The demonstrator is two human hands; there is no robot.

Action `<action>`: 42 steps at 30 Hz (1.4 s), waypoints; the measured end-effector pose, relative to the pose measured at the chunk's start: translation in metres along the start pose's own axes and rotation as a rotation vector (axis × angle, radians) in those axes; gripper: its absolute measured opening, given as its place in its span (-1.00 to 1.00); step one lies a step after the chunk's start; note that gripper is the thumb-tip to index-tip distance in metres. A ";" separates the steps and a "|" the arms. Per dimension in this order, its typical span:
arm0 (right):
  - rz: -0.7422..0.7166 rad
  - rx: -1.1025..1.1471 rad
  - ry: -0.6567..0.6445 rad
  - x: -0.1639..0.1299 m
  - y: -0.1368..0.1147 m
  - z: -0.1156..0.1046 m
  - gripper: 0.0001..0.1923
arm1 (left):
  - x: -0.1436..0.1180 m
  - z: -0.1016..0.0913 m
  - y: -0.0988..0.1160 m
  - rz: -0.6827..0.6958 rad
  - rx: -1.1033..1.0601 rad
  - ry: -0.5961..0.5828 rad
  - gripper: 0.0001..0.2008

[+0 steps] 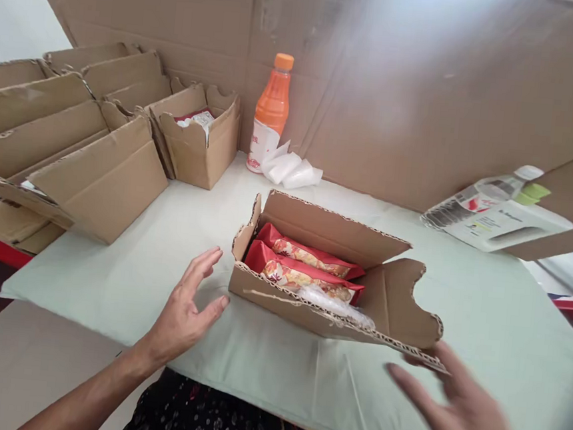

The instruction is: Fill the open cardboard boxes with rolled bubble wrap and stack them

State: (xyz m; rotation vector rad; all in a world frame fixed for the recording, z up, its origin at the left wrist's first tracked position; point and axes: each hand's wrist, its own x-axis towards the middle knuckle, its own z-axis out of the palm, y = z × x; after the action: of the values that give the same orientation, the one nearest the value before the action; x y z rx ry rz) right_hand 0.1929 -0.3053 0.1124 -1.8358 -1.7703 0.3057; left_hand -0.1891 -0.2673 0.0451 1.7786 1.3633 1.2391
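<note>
Fingers spread, both hands, left [185, 310] and right [464, 418], flank an open cardboard box [279, 295] whose loose flap could snag the red snack packets [307, 265].

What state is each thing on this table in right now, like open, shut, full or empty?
Front cardboard box: open, flaps up, red packets inside.
Back small box: open, something inside.
Orange bottle: upright, capped, nearly full.
White jug: lying on its side, capped.
Left hand: open, beside the front box, holding nothing.
Right hand: open, blurred, near the front box's flap.
</note>
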 end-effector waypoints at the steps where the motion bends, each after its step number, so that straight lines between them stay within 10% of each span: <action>1: 0.009 0.036 -0.052 0.000 -0.001 0.021 -0.52 | 0.002 0.007 -0.003 -0.018 -0.062 -0.028 -0.41; 5: 0.088 0.205 -0.064 0.018 -0.010 0.062 -0.52 | 0.021 0.052 0.013 -0.070 -0.202 -0.005 -0.34; 11: 0.200 0.163 0.011 0.014 0.021 0.025 -0.52 | 0.007 0.094 0.052 0.007 -0.173 -0.033 -0.15; 15: 0.052 0.211 -0.136 0.028 0.011 0.043 -0.54 | -0.039 0.072 0.046 -0.179 -0.192 0.051 -0.18; 20: -0.264 0.464 -0.299 0.101 -0.069 0.127 -0.59 | -0.084 0.031 0.020 -0.284 -0.193 0.333 -0.23; 29: -0.405 0.565 -0.420 0.136 -0.192 0.294 -0.33 | -0.051 -0.016 -0.026 -0.229 -0.107 0.558 -0.28; 42: -0.660 0.237 -0.434 0.117 -0.204 0.311 -0.19 | -0.020 -0.062 -0.086 -0.284 0.193 0.437 -0.34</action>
State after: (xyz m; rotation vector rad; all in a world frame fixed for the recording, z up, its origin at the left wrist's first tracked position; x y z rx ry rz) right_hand -0.1326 -0.1248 -0.0054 -0.9861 -2.3930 0.6432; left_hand -0.2819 -0.2649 -0.0094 1.4108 1.9633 1.4243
